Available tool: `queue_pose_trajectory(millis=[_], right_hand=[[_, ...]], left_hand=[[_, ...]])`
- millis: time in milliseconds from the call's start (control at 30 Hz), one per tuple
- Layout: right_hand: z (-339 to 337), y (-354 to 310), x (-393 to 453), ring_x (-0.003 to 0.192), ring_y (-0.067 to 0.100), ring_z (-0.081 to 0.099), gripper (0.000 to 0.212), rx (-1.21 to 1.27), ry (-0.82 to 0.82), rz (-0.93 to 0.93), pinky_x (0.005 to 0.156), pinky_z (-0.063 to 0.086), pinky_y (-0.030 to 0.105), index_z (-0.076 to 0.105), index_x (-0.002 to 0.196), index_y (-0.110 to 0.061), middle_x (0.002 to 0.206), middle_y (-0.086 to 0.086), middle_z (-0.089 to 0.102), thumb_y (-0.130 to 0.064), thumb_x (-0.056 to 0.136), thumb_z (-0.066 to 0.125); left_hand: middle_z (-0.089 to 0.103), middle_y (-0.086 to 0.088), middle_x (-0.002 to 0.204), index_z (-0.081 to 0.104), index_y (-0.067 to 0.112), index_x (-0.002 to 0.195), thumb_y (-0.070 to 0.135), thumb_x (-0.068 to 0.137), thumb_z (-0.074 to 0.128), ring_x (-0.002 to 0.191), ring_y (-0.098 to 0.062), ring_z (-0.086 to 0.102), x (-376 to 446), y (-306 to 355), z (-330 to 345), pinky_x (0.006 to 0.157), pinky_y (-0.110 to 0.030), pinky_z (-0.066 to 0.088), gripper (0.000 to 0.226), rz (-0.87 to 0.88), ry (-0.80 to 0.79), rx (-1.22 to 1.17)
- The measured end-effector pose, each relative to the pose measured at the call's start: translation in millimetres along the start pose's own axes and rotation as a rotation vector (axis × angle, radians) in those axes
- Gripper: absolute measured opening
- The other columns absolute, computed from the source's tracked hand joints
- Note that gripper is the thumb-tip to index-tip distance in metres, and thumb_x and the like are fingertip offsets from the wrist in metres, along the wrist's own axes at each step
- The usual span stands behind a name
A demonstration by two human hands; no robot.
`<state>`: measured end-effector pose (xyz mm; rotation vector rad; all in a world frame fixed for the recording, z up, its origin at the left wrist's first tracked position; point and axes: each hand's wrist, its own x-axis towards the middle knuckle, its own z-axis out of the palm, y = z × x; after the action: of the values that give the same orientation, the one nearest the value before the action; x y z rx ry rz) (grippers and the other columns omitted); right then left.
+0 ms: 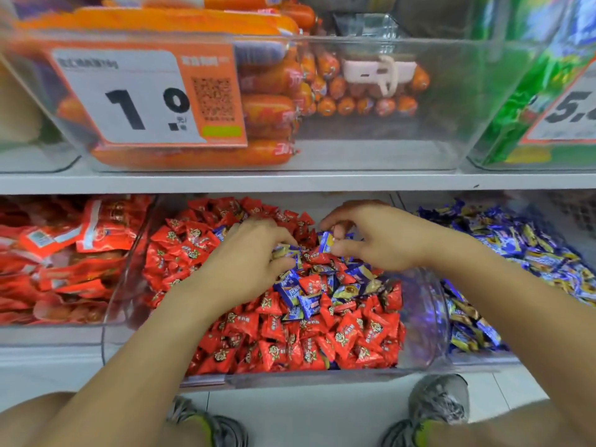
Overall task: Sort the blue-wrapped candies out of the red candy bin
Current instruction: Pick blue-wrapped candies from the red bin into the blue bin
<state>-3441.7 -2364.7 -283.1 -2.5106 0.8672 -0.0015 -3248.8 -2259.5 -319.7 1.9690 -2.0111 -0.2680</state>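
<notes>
While the right hand (380,240) pinches one blue candy (325,241) and the left hand (248,253) curls into the pile, red candies (348,337) could get scooped up too.

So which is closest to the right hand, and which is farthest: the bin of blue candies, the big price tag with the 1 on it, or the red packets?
From the right hand:
1. The bin of blue candies, just to its right on the same shelf.
2. The price tag, up and to the left, on the bin of orange sausages on the shelf above.
3. The red packets, far left, beyond the left hand.
</notes>
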Motion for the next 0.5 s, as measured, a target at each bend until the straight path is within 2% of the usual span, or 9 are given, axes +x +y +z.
queue_pose_trajectory(millis=[67, 133, 167, 233, 267, 300, 333, 400, 500], right_hand=[[-3.9, -1.6, -2.6, 0.085, 0.000, 0.058, 0.025, -0.003, 0.012, -0.017, 0.073, 0.041, 0.010, 0.064, 0.118, -0.022, 0.095, -0.014, 0.061, -0.026, 0.094, 0.065], [-6.3, -2.7, -5.9, 0.069, -0.006, 0.056, 0.017, 0.009, -0.052, -0.009, 0.065, 0.040, 0.008, 0.064, 0.111, -0.024, 0.078, -0.021, 0.059, -0.021, 0.094, 0.061], [-6.7, -3.7, -7.4, 0.061, -0.003, 0.055, 0.017, 0.005, -0.112, 0.004, 0.062, 0.041, 0.011, 0.062, 0.109, -0.026, 0.071, -0.020, 0.061, -0.018, 0.095, 0.057], [-3.9, -4.8, -8.8, 0.063, 0.006, 0.058, 0.022, -0.025, -0.217, 0.037, 0.066, 0.048, 0.025, 0.058, 0.111, -0.028, 0.079, -0.011, 0.066, -0.016, 0.096, 0.047], [-2.1, -5.6, -9.4, 0.067, 0.008, 0.059, 0.022, -0.053, -0.253, 0.046, 0.067, 0.049, 0.027, 0.058, 0.111, -0.028, 0.084, -0.007, 0.066, -0.017, 0.097, 0.046], [0.3, -6.9, -9.6, 0.070, 0.008, 0.057, 0.019, -0.096, -0.288, 0.048, 0.068, 0.047, 0.026, 0.059, 0.110, -0.028, 0.088, -0.007, 0.064, -0.021, 0.096, 0.049], [2.6, -7.9, -9.8, 0.076, 0.007, 0.054, 0.016, -0.160, -0.315, 0.038, 0.070, 0.045, 0.025, 0.061, 0.109, -0.027, 0.091, -0.009, 0.061, -0.028, 0.095, 0.055], [8.2, -7.7, -9.1, 0.087, 0.008, 0.045, 0.027, -0.321, -0.367, 0.014, 0.075, 0.040, 0.026, 0.063, 0.108, -0.027, 0.093, -0.012, 0.051, -0.042, 0.087, 0.068], [16.7, -6.4, -7.2, 0.093, 0.008, 0.040, 0.029, -0.421, -0.368, -0.007, 0.077, 0.036, 0.025, 0.067, 0.106, -0.024, 0.093, -0.011, 0.050, -0.043, 0.085, 0.072]], left_hand=[[0.066, 0.010, 0.097, 0.069, 0.025, 0.108, 0.032, 0.089, 0.068, 0.091, -0.004, 0.059, -5.7, -3.6, -9.6, 0.078, -0.019, 0.042, 0.020, -0.033, 0.071, -0.198], [0.067, 0.013, 0.087, 0.067, 0.027, 0.101, 0.032, 0.092, 0.065, 0.076, 0.002, 0.061, -10.4, -5.2, -18.1, 0.067, -0.012, 0.043, 0.011, -0.064, 0.081, -0.355], [0.068, 0.009, 0.080, 0.067, 0.029, 0.096, 0.033, 0.093, 0.062, 0.069, -0.003, 0.062, -12.3, -4.3, -21.2, 0.063, -0.018, 0.046, 0.007, -0.073, 0.070, -0.425], [0.068, 0.002, 0.072, 0.067, 0.031, 0.094, 0.029, 0.096, 0.059, 0.056, -0.026, 0.058, -14.6, -1.7, -23.2, 0.050, -0.033, 0.047, 0.008, -0.091, 0.018, -0.566], [0.065, 0.003, 0.066, 0.068, 0.033, 0.095, 0.025, 0.096, 0.058, 0.049, -0.032, 0.048, -14.8, 1.0, -23.2, 0.043, -0.031, 0.040, 0.012, -0.094, -0.022, -0.613], [0.057, 0.002, 0.056, 0.068, 0.034, 0.096, 0.020, 0.096, 0.058, 0.043, -0.028, 0.036, -14.3, 3.4, -21.6, 0.040, -0.027, 0.031, 0.017, -0.089, -0.073, -0.635], [0.045, 0.003, 0.048, 0.069, 0.033, 0.096, 0.016, 0.096, 0.057, 0.041, -0.021, 0.029, -13.5, 6.2, -19.4, 0.040, -0.024, 0.025, 0.021, -0.083, -0.125, -0.631], [0.035, 0.004, 0.047, 0.070, 0.032, 0.090, 0.013, 0.094, 0.054, 0.041, -0.014, 0.026, -12.3, 13.1, -13.1, 0.042, -0.024, 0.023, 0.025, -0.092, -0.165, -0.562], [0.050, 0.013, 0.062, 0.070, 0.034, 0.093, 0.027, 0.093, 0.055, 0.051, -0.004, 0.044, -14.1, 19.6, -1.1, 0.052, -0.019, 0.034, 0.017, -0.004, -0.060, -0.226]])
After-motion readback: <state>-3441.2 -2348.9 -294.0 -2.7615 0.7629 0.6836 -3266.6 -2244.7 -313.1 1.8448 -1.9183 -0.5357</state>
